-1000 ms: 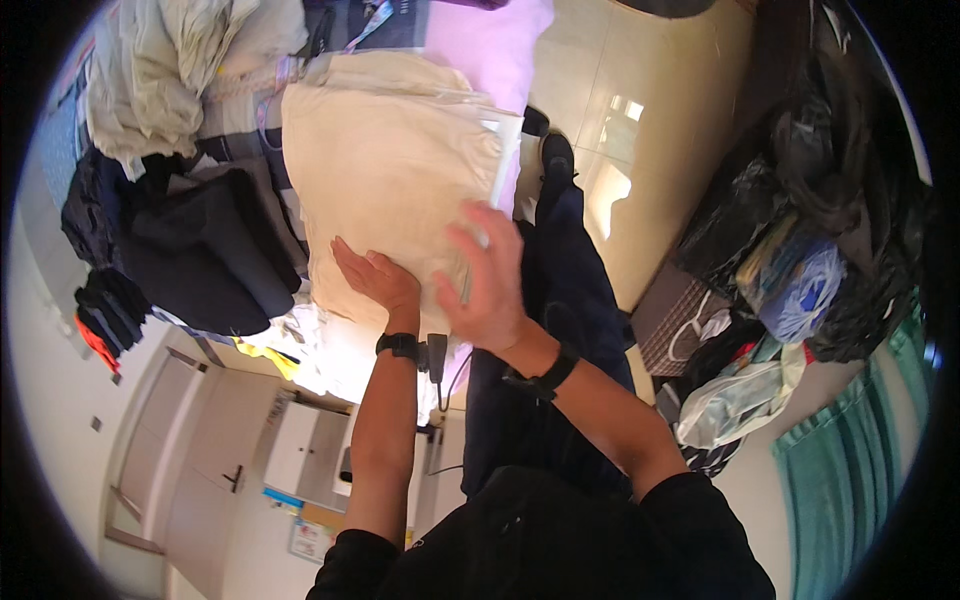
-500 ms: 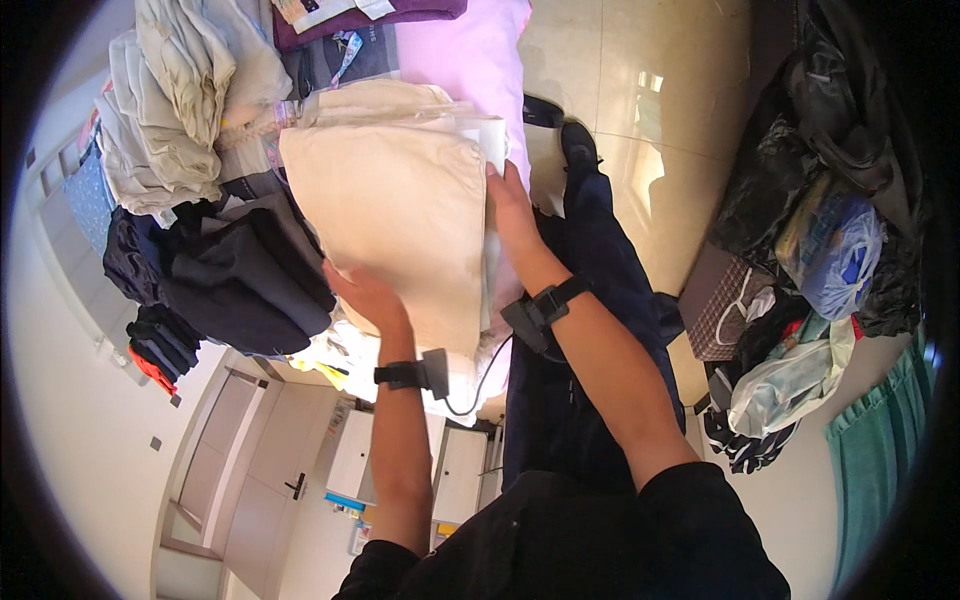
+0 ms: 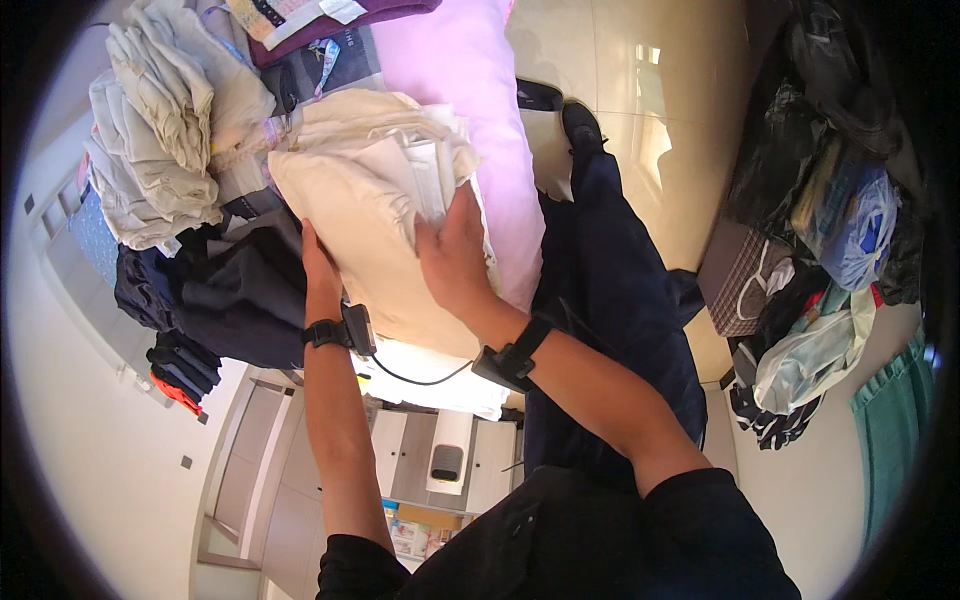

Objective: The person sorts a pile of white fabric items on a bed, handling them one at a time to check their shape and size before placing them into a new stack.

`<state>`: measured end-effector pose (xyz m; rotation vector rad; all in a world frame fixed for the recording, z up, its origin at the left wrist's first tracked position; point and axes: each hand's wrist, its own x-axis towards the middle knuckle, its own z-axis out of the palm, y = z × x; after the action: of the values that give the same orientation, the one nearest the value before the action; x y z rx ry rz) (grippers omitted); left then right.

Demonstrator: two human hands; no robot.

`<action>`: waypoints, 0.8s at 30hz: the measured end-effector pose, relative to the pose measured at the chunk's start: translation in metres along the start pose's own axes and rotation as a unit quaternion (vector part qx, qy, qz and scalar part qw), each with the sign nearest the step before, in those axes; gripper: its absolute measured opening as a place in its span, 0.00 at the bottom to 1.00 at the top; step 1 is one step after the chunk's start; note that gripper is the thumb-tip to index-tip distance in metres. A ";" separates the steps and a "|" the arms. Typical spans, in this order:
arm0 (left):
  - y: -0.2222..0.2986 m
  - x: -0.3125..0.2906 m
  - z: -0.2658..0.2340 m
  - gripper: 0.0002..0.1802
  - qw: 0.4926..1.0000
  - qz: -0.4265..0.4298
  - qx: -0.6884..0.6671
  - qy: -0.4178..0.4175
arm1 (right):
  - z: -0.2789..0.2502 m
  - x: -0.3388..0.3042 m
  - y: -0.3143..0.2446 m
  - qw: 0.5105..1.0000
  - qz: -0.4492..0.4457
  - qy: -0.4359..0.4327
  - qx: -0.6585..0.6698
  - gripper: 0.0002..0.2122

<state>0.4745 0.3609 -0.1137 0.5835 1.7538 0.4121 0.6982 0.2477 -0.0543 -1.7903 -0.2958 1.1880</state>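
Note:
A folded cream cloth [image 3: 350, 230] lies on a stack of pale folded fabric on the bed. My right hand [image 3: 455, 255] grips its right edge, thumb on top. That edge is raised and bunched, baring white layers [image 3: 425, 165] beneath. At the left edge of the same cloth is my left hand [image 3: 320, 270], its fingers lying along the side and partly hidden. Dark folded clothes [image 3: 240, 295] sit just left of that hand. Both wrists carry black straps with small devices, joined by a cable.
Beige clothes [image 3: 160, 130] are heaped at the far left. A maroon textile [image 3: 390, 10] lies at the far end. The pink bedspread [image 3: 490, 110] runs along the right. Black bags [image 3: 800, 130] and a checked box [image 3: 745, 285] stand across the floor. A white cabinet [image 3: 490, 465] stands near the lower edge.
My right hand has moved from the far right corner inward and now lifts the cloth's right edge. My left hand has slid to its left edge. The whole view has shifted slightly.

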 end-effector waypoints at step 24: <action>0.029 0.002 0.014 0.31 0.997 0.057 -0.028 -0.038 | -0.040 -0.020 0.015 0.998 0.001 -0.015 -0.053 0.40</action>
<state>0.4929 0.3849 -0.1026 0.6524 1.6361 0.5109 0.7167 0.2041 -0.0505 -1.8648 -0.3815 1.2208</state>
